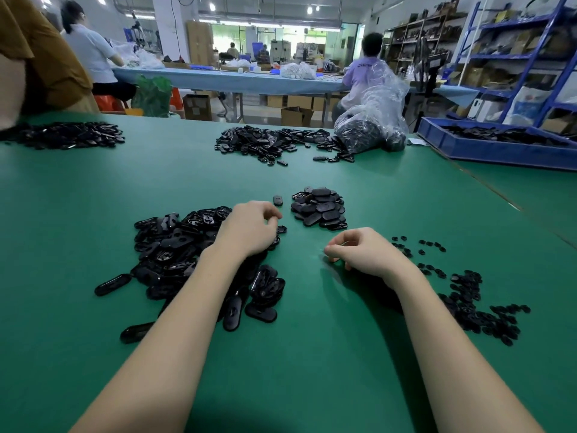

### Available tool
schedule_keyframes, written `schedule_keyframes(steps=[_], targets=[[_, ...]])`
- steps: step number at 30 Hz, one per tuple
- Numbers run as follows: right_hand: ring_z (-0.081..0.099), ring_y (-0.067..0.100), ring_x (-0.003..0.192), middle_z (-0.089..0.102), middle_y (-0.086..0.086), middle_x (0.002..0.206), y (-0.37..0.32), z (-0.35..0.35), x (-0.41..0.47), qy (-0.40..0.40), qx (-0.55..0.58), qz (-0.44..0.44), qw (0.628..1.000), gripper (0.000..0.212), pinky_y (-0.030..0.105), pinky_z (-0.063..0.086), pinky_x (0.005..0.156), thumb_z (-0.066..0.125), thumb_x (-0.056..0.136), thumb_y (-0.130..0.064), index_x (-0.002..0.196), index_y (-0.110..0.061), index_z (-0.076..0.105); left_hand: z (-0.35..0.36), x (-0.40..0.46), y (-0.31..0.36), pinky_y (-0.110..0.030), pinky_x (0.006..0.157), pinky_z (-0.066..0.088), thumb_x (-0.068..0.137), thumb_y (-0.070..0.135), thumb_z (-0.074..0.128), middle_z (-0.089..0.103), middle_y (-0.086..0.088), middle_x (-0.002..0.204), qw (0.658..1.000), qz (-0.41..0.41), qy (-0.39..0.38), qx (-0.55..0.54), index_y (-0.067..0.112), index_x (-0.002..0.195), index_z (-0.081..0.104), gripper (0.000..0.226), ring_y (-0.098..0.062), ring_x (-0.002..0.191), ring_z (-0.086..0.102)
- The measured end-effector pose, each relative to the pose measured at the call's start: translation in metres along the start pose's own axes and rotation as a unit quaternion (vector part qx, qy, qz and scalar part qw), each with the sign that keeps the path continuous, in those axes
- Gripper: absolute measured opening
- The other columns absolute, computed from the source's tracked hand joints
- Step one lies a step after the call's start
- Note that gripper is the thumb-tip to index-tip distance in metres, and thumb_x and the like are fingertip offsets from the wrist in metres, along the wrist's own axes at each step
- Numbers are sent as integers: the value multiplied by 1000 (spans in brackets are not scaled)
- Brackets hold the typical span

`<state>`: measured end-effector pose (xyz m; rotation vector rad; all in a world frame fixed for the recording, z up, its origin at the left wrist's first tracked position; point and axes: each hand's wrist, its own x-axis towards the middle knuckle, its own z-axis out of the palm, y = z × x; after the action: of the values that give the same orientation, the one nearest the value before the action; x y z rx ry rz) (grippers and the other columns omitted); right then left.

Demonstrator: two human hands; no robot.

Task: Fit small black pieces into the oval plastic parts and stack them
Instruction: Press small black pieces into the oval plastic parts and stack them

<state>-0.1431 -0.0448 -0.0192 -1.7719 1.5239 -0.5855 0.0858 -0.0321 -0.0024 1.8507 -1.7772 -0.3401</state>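
Black oval parts under left hand, fingers curled; right hand curled, contents unclear.

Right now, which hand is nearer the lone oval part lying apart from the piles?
Left. The left hand sits just below the lone oval part; the right hand is farther off, lower and to the right.

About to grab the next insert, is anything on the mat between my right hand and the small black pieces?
Nothing visible. Bare green mat lies between the right hand and the small black pieces, which lie scattered just to its right.
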Motion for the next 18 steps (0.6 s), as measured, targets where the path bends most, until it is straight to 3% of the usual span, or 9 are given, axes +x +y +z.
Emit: schedule_keyframes(steps=[3,6,13,18], targets=[[56,0,49,78,-10,81,0,1,0,6,-14,-6,1000,11,24,48,68,72,87,-32,88,-22,76,10,-1,9,-45,112,37,100,44,49,57,-2,141,985,32,-72,155,27,137,59,42,-28,133,45],[57,2,50,78,-9,83,0,1,-1,10,-18,-7,1000,12,24,50,68,72,87,-34,88,-23,76,20,-3,20,-47,111,30,99,45,50,57,-3,138,966,51,-90,237,29,137,58,42,-27,133,42],[60,8,57,77,-11,80,2,2,1,13,-14,-4,1000,10,28,53,73,72,85,-33,85,-24,75,31,-9,34,-38,102,32,96,19,55,69,9,119,974,116,-27,194,35,124,62,33,-19,121,52],[57,2,49,77,-13,77,2,0,-1,9,-3,-10,1000,8,24,47,64,71,87,-32,85,-25,75,40,-13,41,-29,80,38,93,23,58,71,12,105,976,153,10,157,36,115,63,25,-16,108,60]])
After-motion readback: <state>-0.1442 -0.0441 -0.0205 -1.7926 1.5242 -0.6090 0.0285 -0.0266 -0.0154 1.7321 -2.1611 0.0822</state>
